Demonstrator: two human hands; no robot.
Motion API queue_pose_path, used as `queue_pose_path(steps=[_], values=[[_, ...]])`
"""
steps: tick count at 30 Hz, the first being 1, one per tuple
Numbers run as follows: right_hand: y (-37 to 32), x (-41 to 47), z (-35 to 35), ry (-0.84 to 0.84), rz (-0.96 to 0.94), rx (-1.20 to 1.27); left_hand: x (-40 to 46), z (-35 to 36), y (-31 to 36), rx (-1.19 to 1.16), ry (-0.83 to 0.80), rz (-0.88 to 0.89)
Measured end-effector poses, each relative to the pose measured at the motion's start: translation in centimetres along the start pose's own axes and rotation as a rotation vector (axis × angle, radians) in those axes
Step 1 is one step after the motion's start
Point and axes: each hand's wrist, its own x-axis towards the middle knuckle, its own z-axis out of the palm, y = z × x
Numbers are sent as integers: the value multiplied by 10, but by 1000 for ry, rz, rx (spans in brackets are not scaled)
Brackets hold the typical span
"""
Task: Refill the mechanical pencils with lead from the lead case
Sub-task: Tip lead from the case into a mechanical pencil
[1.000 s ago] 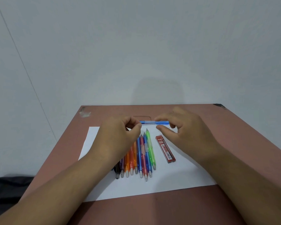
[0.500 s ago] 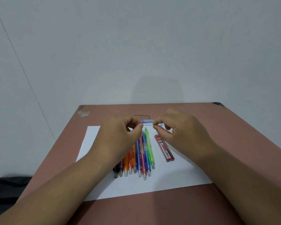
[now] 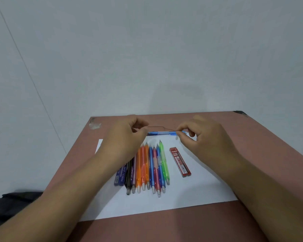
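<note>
A blue mechanical pencil (image 3: 162, 133) is held level above the far edge of the white paper (image 3: 196, 193). My left hand (image 3: 128, 137) pinches its left end and my right hand (image 3: 205, 137) pinches its right end. Below it, several mechanical pencils (image 3: 148, 168) in black, purple, orange, blue, red and green lie side by side on the paper. A red lead case (image 3: 180, 162) lies to their right. A blue lead case (image 3: 120, 175) lies to their left, partly under my left forearm.
The brown table (image 3: 262, 145) reaches a pale wall at the back. A scuffed patch (image 3: 94, 125) marks its far left corner. A dark bag (image 3: 10, 203) lies on the floor at the left.
My hands have moved apart along the blue pencil, so more of its barrel shows. My left forearm has shifted left and uncovered the blue lead case.
</note>
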Motion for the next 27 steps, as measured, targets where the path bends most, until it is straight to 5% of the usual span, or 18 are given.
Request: queue_pose_path(steps=[14, 27], values=[[5, -3, -4, 113, -2, 99, 77, 51, 0, 577, -292, 262], [3, -2, -15, 166, 81, 242, 66, 29, 1, 485, -194, 233]])
